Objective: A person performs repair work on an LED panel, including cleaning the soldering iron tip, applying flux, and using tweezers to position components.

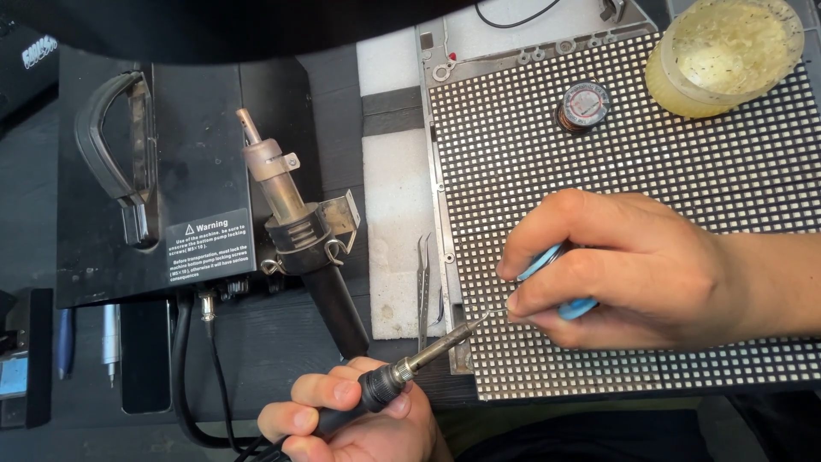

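Note:
My left hand [351,419] grips a black-handled soldering iron [419,359], its metal tip reaching up and right to the lower left corner of an LED matrix panel [650,145]. My right hand [624,269] rests on the panel, closed on a blue spool of solder [547,257], pinching a thin wire end that meets the iron's tip near the panel edge.
A black hot-air station [197,171] with a nozzle wand [282,205] in its holder sits at left. Tweezers [424,282] lie on white foam beside the panel. A small solder reel [583,106] and a round tub of yellowish flux [727,56] sit on the panel's far side.

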